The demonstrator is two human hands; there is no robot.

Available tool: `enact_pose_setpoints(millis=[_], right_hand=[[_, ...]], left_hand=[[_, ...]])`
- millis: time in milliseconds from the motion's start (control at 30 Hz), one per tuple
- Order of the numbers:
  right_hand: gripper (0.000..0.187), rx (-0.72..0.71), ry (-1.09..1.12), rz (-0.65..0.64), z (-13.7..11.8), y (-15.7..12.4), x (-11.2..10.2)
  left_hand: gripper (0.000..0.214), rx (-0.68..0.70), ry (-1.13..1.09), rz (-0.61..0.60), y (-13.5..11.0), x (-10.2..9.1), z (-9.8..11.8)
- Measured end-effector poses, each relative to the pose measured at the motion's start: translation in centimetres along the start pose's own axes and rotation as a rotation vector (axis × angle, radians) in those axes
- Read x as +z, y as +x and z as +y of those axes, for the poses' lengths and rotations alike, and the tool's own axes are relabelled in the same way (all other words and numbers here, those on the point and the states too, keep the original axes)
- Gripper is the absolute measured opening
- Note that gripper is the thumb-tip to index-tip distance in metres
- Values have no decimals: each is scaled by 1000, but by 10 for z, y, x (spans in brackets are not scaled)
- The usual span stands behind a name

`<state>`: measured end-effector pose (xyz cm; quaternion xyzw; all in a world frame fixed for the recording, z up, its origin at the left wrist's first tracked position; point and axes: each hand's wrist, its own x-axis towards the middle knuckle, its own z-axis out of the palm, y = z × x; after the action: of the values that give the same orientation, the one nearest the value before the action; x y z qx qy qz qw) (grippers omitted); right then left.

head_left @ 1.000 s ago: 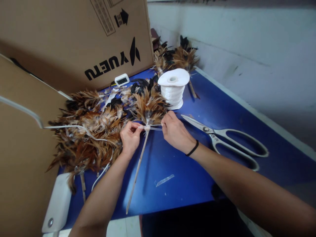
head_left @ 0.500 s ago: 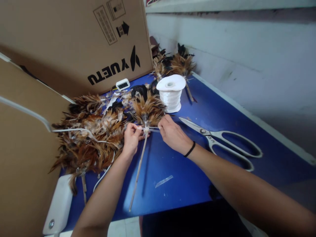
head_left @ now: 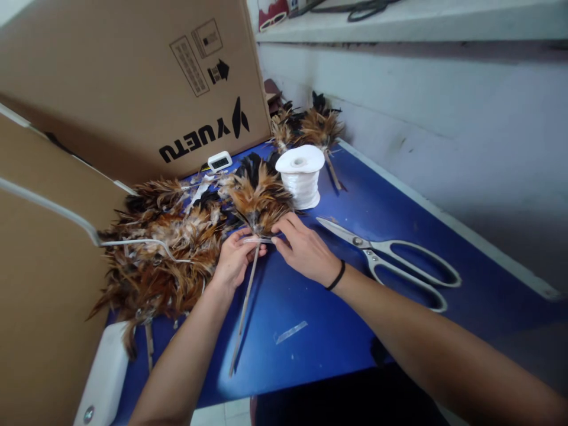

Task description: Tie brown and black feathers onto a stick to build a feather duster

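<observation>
- The left forearm (head_left: 189, 349) is angled in from the near left; by the left hand (head_left: 233, 257), a clear strip (head_left: 256, 240) is pinched between thumb and fingers, with fingertips curled behind the stick (head_left: 244, 313).
- The right forearm (head_left: 412, 313) is angled in from the near right; the right hand (head_left: 304, 244) is held with fingers bent beside the feathers. The strip is extended to its thumb, but whether it is gripped there cannot be told.
- The feather bundle (head_left: 260, 198) is placed mid-table, just beyond both hands; its stick is slanted toward the near edge.
- On the right, the blue table (head_left: 341, 337) is bounded by a pale rim (head_left: 446, 216); on the far side, by a carton (head_left: 133, 89).
- Leftward room is taken up by a feather pile (head_left: 164, 254).
- Blue surface is exposed between stick and scissors (head_left: 373, 245); the spool (head_left: 300, 186) is stood upright beyond the right hand.
</observation>
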<state>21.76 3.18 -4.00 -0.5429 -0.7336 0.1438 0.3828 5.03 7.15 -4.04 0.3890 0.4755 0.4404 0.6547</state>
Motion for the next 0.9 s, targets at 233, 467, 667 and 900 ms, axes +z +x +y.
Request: enact_pose_setpoints(millis=[233, 467, 667, 900], right_hand=[[15, -72, 87, 160, -4, 2, -10], [10, -94, 143, 242, -7, 3, -14], [19, -112, 206, 500, -16, 14, -27], [23, 35, 471, 321, -14, 34, -24]], left_hand=[[43, 84, -69, 4, -16, 6, 21], [33, 42, -105, 29, -34, 3, 36], [35, 70, -121, 55, -46, 1, 29], [41, 48, -117, 15, -59, 5, 12]])
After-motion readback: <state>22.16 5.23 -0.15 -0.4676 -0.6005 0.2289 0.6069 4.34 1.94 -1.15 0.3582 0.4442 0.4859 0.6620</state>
